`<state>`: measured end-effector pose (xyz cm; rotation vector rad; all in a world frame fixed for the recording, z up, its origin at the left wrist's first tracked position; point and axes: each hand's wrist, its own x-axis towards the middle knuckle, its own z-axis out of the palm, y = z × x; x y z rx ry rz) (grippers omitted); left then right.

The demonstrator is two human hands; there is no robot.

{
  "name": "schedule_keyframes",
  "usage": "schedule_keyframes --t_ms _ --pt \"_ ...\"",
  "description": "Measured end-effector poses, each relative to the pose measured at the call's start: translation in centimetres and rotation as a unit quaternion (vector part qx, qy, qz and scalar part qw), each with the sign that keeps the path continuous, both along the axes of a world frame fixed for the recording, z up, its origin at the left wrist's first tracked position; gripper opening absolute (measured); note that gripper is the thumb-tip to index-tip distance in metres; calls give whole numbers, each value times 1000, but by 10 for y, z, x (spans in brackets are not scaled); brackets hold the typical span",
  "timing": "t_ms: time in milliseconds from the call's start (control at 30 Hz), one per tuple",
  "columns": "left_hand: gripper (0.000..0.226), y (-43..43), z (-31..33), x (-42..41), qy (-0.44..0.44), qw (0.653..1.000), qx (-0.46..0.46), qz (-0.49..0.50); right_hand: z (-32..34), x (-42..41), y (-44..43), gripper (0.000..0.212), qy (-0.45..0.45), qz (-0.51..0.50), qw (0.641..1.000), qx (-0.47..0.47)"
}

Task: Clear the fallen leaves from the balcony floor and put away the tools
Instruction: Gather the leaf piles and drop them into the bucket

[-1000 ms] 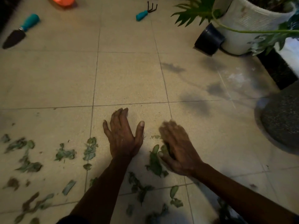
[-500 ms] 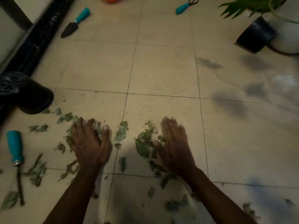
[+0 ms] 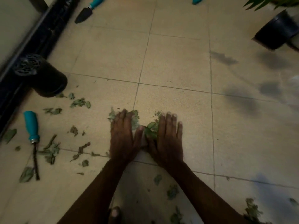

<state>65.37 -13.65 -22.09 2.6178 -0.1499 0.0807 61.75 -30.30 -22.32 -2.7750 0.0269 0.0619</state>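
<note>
leaves [image 3: 151,129] gathered on the balcony floor [image 3: 178,65].
left hand [image 3: 123,137] and right hand [image 3: 168,139] lie flat, fingers straight, thumbs nearly touching, pressing the pile together.

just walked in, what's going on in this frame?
A person appears to be gathering fallen leaves by hand. The left hand and right hand lie flat on the tiled floor, fingers straight, with a small leaf pile bunched between and under them. Loose leaves lie scattered to the left and near the bottom edge. The tools are on the floor, not put away: a teal-handled tool at left and a trowel at top left.
</note>
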Motion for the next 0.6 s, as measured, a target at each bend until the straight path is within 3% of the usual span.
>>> schedule_keyframes --t_ms 100,167,267,367,500,600 --pt "74 -15 14 -13 -19 988 -119 -92 -3 25 14 77 -38 125 986 99" --pt "72 -6 25 -13 -62 985 -133 -90 -1 31 14 72 -68 169 971 157" --pt "65 35 31 13 -82 993 -73 45 -1 46 13 77 -74 185 978 61" --pt "78 91 26 47 -2 991 39 128 -3 60 21 86 -29 206 978 -6" --pt "93 141 12 81 87 983 100 130 -4 64 25 84 -37 228 973 -5" --pt "85 131 8 76 84 987 98 92 -5 60 22 80 -51 222 973 40"
